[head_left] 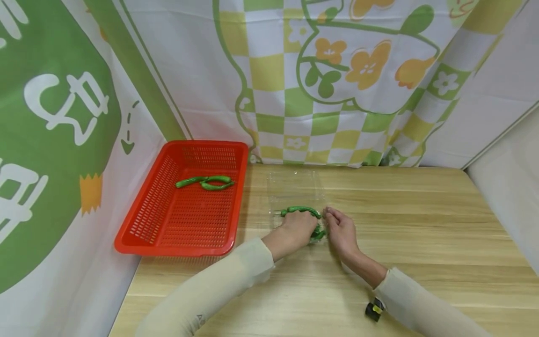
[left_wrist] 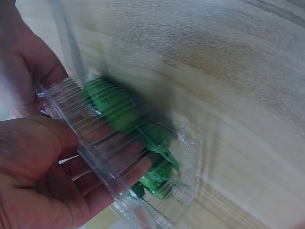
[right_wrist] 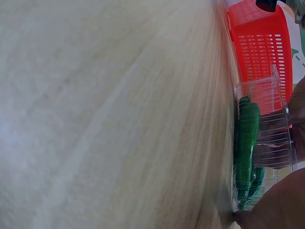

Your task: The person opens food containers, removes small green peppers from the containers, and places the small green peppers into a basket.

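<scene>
A clear plastic box [head_left: 273,220] stands on the table with its lid [head_left: 294,185] folded back behind it. Several green chili peppers [head_left: 303,208] lie inside, visible through the ribbed wall in the right wrist view. My left hand [head_left: 296,228] reaches into the box from above. Through the plastic, the left wrist view shows its fingers [left_wrist: 126,152] extended, touching the peppers [left_wrist: 114,105]. My right hand [head_left: 343,234] rests against the outside of the box's right side, thumb and fingers near its edge. The plastic and the left hand partly hide the peppers.
A red perforated basket [head_left: 181,250] stands to the left of the box, holding three green chili peppers [head_left: 214,186]. A patterned curtain [head_left: 290,93] hangs behind the wooden table [head_left: 421,234]. Near the right sleeve is a small black device [head_left: 374,310].
</scene>
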Available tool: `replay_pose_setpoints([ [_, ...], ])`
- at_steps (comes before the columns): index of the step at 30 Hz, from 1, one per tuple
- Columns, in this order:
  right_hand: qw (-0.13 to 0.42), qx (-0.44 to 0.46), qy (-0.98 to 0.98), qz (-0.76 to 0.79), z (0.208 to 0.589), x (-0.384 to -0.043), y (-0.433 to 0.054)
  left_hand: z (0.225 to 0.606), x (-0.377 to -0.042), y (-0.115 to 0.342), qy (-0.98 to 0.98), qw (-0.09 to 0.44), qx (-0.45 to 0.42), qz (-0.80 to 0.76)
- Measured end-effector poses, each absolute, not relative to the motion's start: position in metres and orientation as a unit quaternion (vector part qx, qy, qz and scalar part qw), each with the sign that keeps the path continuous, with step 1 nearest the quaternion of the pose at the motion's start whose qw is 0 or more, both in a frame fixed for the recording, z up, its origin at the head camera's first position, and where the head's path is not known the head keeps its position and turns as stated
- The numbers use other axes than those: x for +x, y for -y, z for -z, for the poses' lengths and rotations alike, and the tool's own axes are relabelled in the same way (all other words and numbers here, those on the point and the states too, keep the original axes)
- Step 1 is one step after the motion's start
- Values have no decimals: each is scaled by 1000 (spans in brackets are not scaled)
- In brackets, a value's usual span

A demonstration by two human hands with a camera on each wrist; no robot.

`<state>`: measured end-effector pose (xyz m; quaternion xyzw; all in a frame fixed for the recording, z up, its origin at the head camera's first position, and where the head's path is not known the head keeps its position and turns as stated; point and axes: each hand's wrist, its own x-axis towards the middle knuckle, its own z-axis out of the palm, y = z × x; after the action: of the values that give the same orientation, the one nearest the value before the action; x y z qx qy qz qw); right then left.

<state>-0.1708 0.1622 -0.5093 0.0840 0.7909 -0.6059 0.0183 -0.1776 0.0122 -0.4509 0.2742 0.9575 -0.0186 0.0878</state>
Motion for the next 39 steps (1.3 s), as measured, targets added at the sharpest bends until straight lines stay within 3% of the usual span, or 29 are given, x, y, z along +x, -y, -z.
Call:
replay_pose_setpoints([
  [14, 21, 83, -793, 603, 511, -171, -162, 461, -179, -15, -953, 78, 283, 74],
  [25, 11, 82, -794, 603, 510, -170, -160, 460, -177, -11, -957, 50, 285, 35],
  [39, 1, 82, -793, 603, 511, -171, -159, 457, -171, -9, -953, 55, 297, 16],
])
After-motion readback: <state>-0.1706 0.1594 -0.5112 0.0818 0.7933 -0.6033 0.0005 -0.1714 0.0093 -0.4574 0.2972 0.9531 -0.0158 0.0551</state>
